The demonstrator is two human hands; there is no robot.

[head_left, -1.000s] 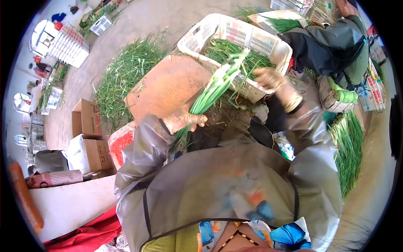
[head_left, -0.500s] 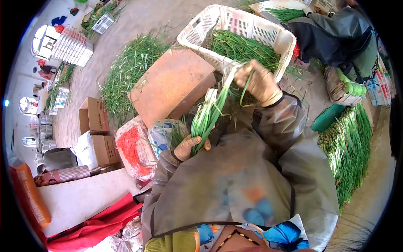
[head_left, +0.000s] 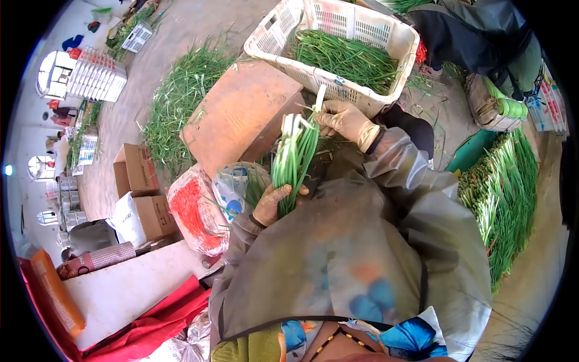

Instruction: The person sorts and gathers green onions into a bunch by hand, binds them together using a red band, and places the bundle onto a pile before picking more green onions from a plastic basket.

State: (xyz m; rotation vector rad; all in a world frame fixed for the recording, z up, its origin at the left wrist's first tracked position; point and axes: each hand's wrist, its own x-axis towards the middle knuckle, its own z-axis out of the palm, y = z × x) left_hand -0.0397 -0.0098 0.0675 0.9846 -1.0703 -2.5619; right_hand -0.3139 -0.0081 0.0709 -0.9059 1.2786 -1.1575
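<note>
A bunch of green stalks with white ends [head_left: 293, 158] stands roughly upright in front of my apron, its pale ends up. My left hand [head_left: 272, 204], in a soiled tan glove, is wrapped round the lower green part. Gloved too, my right hand [head_left: 345, 122] is closed on a pale stalk [head_left: 319, 99] at the upper right of the bunch. Beyond the hands, a white crate [head_left: 341, 78] holds more loose green stalks [head_left: 347, 59]. A brown board-topped block [head_left: 238, 114] lies left of the crate.
Loose greens [head_left: 187, 99] lie on the floor at the left. Red ties [head_left: 194, 211] fill a bag near my left arm. Tied green bundles [head_left: 503, 199] are stacked at the right. Another person's dark-clad legs [head_left: 461, 48] are at the upper right. Cardboard boxes [head_left: 154, 217] stand at the left.
My left hand has come closer to my body with the bunch, now more upright. My right hand has moved in from the right beside its white ends and closed on a stalk.
</note>
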